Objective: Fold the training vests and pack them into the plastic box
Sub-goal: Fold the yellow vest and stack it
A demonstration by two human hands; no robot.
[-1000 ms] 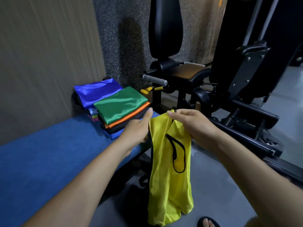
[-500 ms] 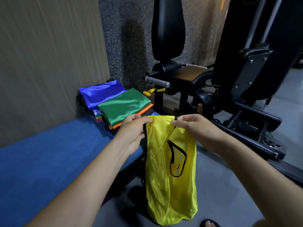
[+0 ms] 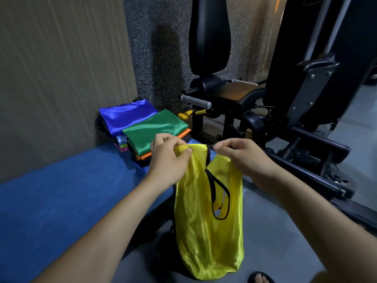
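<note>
Two hands hold one yellow training vest (image 3: 206, 225) up by its top edge, over the grey floor (image 3: 281, 237) just right of the blue bench (image 3: 61, 193). My left hand (image 3: 169, 160) pinches the vest's left shoulder, thumb and curled fingers closed on a bunch of yellow cloth. My right hand (image 3: 240, 158) pinches the other shoulder at its black trim, fingertips drawn narrow around the strap. Between the two grips the top hem runs nearly level, and the rest of the vest hangs straight down in loose folds, its black-edged armhole showing at the middle. Whether the bottom hem touches the floor I cannot tell.

On the far end of the bench, against the wood-grain wall panel (image 3: 61, 74), sit folded vests in two stacks side by side. A blue vest (image 3: 126, 117) tops the far-left stack; a green vest (image 3: 155, 129) tops the nearer one, with an orange one (image 3: 183, 133) just beneath it and darker pieces under that. My left hand is in front of the green stack's near corner.

Beyond the bench, far and right, stands a black gym machine (image 3: 306, 111) with a padded backrest (image 3: 210, 35), a seat and a grey roller grip (image 3: 195, 101). At the near right edge of the floor my toes (image 3: 261, 278) show in a dark sandal.
</note>
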